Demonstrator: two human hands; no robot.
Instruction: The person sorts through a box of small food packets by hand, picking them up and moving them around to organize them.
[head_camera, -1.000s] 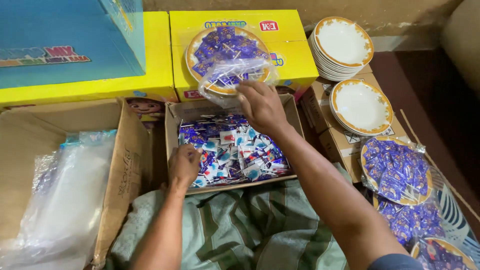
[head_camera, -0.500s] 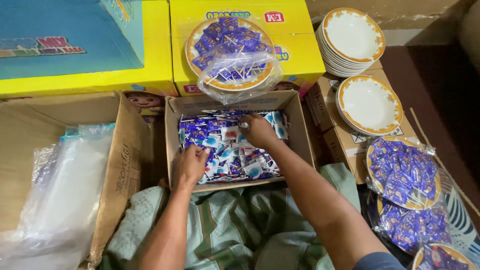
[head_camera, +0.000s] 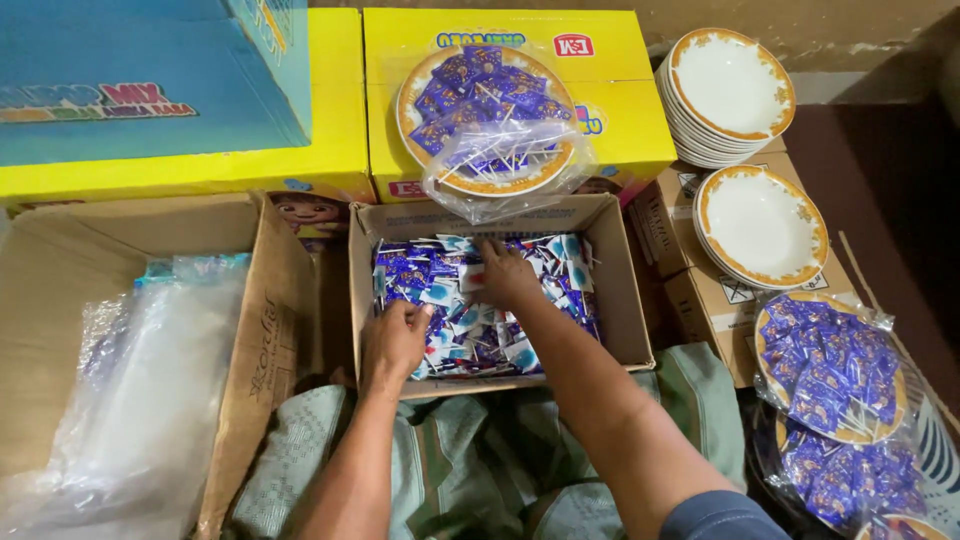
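Cardboard box (head_camera: 620, 290) in the middle was full of blue/purple candy packets (head_camera: 470, 310), w/ both hands in it: left hand (head_camera: 393, 340) curled over a few, right hand (head_camera: 505, 275) spread flat, digging. Done so far, imo: one bagged plate of candy (head_camera: 490, 125) up top, couple more at right (head_camera: 830, 365). Empty plates (head_camera: 735, 90) left to fill.

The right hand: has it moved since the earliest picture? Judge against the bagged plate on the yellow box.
Yes. The right hand has drawn back from the bagged plate toward the person, down into the cardboard box of sweets.
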